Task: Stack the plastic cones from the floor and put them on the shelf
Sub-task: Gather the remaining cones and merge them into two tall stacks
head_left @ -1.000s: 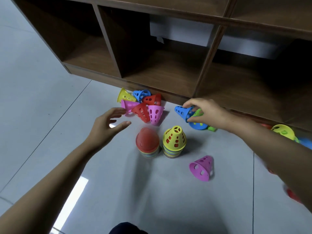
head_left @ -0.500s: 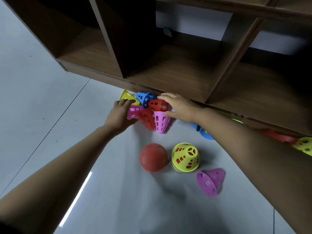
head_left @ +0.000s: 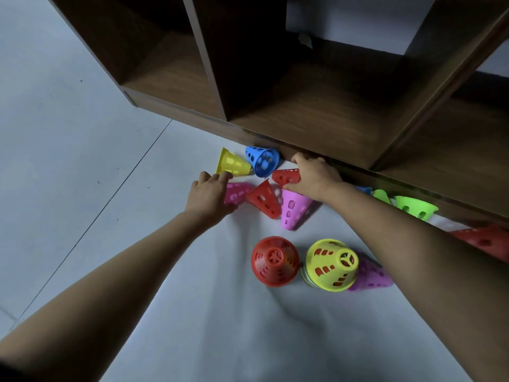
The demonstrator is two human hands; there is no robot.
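Well, room is tight up top: the dark brown wooden shelf unit (head_left: 316,114) meets the pale grey tiled floor (head_left: 82,133) along a low front edge, and the right hand (head_left: 314,176) sits just beside that edge. Bare floor spreads wide to the left of the heap and toward me, between the two forearms.

I read the right hand as clenched round a red perforated plastic cone (head_left: 286,176) lying on its side, fingers over the top, thumb under. The left hand (head_left: 210,195) grasps a pink perforated plastic cone (head_left: 238,192), also on its side, thumb below and fingers along its top. Its forefinger tip reaches the rim of a yellow perforated plastic cone (head_left: 231,162), and a blue perforated plastic cone (head_left: 261,160) lies just beside that.

Between the hands lie a second red cone (head_left: 263,199) and a purple plastic cone (head_left: 293,209), side by side. Nearer me, apart from both hands, stand a red-topped stack (head_left: 274,261) and a yellow-topped stack (head_left: 332,264), with a fallen purple cone (head_left: 371,272) behind the latter. Beyond the right forearm, along the shelf edge, I see a green plastic cone (head_left: 414,208) and a far red cone (head_left: 484,239).
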